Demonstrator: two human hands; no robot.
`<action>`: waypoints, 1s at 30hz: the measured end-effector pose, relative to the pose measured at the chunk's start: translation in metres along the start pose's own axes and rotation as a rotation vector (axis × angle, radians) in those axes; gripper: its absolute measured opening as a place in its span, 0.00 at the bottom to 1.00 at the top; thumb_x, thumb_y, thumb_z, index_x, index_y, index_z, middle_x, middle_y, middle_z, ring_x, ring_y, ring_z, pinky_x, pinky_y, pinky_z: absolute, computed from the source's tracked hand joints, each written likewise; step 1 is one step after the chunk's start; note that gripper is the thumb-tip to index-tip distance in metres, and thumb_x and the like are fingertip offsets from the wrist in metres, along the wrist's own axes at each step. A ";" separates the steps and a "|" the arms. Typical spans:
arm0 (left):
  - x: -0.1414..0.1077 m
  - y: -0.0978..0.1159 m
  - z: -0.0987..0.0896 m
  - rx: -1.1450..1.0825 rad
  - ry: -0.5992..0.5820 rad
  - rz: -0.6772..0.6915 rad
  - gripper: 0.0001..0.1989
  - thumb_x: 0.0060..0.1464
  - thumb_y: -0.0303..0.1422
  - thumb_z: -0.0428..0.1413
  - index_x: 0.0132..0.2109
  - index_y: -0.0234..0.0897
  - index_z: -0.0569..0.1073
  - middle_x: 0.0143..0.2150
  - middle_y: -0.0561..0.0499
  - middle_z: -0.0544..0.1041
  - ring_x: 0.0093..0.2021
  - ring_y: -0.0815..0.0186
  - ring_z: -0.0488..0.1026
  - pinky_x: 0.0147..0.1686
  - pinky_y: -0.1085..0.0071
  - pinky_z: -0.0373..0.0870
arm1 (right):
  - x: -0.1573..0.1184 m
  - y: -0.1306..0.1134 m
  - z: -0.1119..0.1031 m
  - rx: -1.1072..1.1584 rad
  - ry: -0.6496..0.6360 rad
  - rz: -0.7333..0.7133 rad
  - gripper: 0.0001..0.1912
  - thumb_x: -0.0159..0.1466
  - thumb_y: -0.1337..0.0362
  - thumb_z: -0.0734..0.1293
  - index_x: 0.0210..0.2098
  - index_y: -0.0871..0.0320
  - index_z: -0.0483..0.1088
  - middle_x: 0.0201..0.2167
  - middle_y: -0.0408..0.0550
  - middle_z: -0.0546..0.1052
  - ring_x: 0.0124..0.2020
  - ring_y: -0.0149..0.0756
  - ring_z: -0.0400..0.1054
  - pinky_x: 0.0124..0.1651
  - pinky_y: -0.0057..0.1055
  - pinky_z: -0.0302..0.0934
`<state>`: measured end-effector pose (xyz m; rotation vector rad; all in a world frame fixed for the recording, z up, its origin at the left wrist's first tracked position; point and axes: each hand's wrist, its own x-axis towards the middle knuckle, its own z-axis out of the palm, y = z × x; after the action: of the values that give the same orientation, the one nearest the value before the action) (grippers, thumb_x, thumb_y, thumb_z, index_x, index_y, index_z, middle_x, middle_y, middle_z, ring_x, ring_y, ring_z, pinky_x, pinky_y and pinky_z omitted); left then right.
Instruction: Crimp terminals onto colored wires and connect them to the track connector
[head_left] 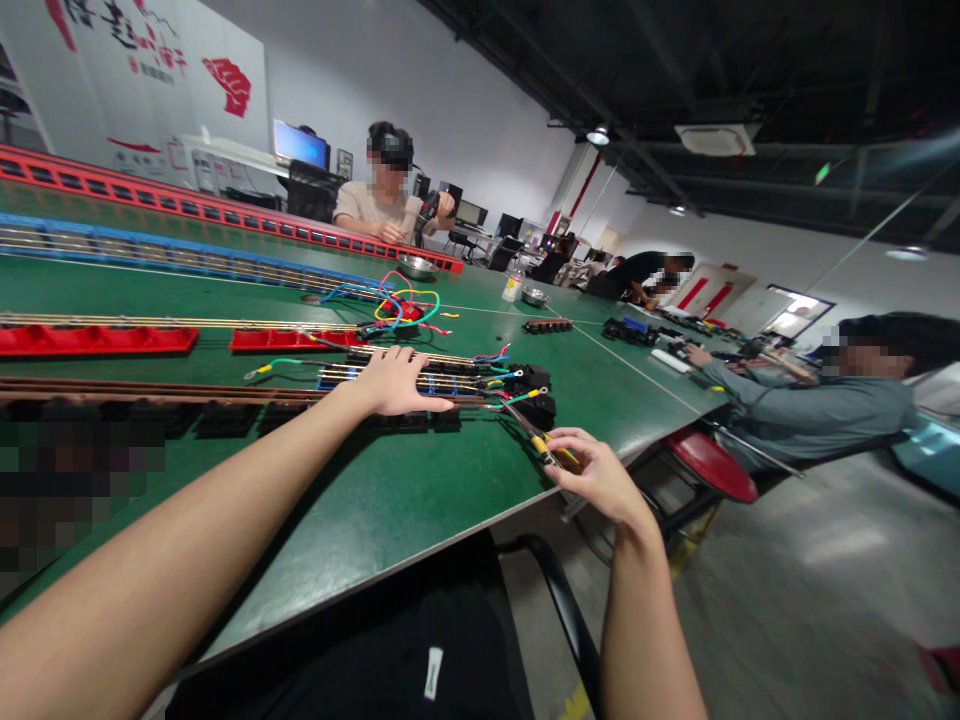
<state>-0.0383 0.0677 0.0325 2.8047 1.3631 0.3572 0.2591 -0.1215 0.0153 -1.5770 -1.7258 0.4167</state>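
My left hand [397, 382] lies with its fingers spread on a bundle of long metal rods [450, 381] over blue and black holders. In my right hand [592, 470] are yellow-handled pliers [538, 440], their jaws pointing at the wire ends beside the rods. Short wires with ring terminals [537, 393] stick out at the right end of the bundle, near black connector blocks [529, 378]. Another green wire with a yellow-sleeved terminal [262, 370] lies left of my left hand. Whether the jaws touch a wire cannot be made out.
Behind the rods are red trays [292, 341], loose coloured wires [405, 308], a blue rail [187, 258], a long red rail [225, 213] and a metal bowl [417, 267]. One person [382, 200] sits across the green table [360, 510]; another [810, 400] sits at the right.
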 end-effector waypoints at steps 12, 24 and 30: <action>0.001 -0.001 0.002 0.001 0.012 0.006 0.54 0.42 0.71 0.41 0.62 0.32 0.63 0.62 0.32 0.65 0.61 0.40 0.60 0.57 0.48 0.53 | 0.000 -0.005 0.001 -0.098 0.009 -0.027 0.09 0.52 0.64 0.71 0.34 0.56 0.76 0.47 0.53 0.73 0.48 0.43 0.69 0.54 0.40 0.60; 0.001 -0.001 0.002 0.000 0.015 0.014 0.54 0.42 0.71 0.41 0.62 0.32 0.63 0.61 0.31 0.65 0.60 0.40 0.61 0.57 0.47 0.54 | 0.002 -0.006 0.005 -0.223 -0.036 -0.058 0.07 0.53 0.66 0.69 0.33 0.56 0.73 0.51 0.54 0.71 0.52 0.44 0.68 0.57 0.41 0.57; 0.001 -0.001 0.002 -0.002 0.003 0.001 0.54 0.41 0.71 0.41 0.62 0.33 0.63 0.62 0.33 0.65 0.61 0.40 0.60 0.58 0.48 0.53 | 0.001 -0.009 0.005 -0.260 -0.019 -0.076 0.05 0.53 0.67 0.68 0.32 0.57 0.72 0.52 0.54 0.71 0.53 0.44 0.67 0.58 0.41 0.57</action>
<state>-0.0378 0.0690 0.0310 2.8041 1.3613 0.3625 0.2495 -0.1214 0.0182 -1.6840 -1.9090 0.1753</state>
